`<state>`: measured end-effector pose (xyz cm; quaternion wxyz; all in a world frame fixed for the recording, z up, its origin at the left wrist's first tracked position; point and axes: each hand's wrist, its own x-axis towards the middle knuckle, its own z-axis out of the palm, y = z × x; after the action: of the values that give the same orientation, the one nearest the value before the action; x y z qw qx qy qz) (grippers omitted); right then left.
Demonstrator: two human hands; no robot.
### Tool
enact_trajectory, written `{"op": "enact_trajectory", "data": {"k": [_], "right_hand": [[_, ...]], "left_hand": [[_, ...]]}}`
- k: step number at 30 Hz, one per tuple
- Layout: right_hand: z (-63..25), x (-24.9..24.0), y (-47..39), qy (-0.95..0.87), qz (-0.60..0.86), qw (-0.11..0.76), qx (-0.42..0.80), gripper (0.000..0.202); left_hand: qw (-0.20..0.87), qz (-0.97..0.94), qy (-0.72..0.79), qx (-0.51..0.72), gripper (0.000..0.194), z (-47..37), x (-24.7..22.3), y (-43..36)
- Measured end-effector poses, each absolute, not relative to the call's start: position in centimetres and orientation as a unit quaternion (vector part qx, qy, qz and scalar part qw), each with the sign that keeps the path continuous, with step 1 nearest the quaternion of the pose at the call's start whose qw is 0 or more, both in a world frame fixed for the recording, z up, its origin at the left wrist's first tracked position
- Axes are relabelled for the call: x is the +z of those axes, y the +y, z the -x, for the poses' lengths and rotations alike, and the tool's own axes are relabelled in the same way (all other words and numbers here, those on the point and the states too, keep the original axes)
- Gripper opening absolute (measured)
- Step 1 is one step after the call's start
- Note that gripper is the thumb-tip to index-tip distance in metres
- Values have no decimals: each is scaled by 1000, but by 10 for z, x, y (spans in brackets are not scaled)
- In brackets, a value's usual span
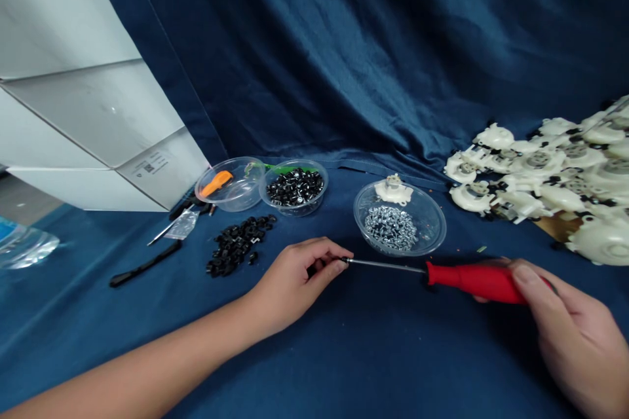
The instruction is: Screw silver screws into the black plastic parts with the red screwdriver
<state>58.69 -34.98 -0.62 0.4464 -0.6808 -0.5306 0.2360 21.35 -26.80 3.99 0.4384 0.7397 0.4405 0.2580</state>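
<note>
My right hand [565,314] is wrapped round the red handle of a screwdriver [476,280], whose metal shaft points left. At the shaft's tip, my left hand [307,272] pinches a small dark piece [345,260] between thumb and forefinger; most of that piece is hidden by the fingers. Just behind the shaft sits a clear round bowl [432,232] of small silver screws [392,228], with a white plastic part [393,190] resting at its back rim. Left of my left hand, small black parts [238,242] lie in a loose pile on the blue cloth.
Another clear bowl holds black pieces [295,186]; beside it, one holds an orange object [216,182]. White plastic assemblies [540,167] are heaped at the right. At the left are a black strip [145,264], a plastic bottle [27,245] and white boxes [98,118].
</note>
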Motion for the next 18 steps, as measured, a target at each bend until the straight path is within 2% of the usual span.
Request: {"op": "enact_trajectory", "data": {"k": [6,10,12,16,18], "right_hand": [[-576,-3,-347,-488,670,502,246,46],[-579,4,-351,-540,695,409,241,45],[-579,5,-350,-554,690,399,240,48],[-571,3,-347,-522,674,472,225,45],[-571,3,-347,-523,672,477,218,46]], "left_hand": [[437,-746,429,264,21,-214,39,-268],[442,-739,438,257,21,-214,39,-266],[442,-738,440,258,22,-214,39,-266],[439,-741,432,268,21,-214,39,-267],[439,-742,431,266,21,-214,39,-267]]}}
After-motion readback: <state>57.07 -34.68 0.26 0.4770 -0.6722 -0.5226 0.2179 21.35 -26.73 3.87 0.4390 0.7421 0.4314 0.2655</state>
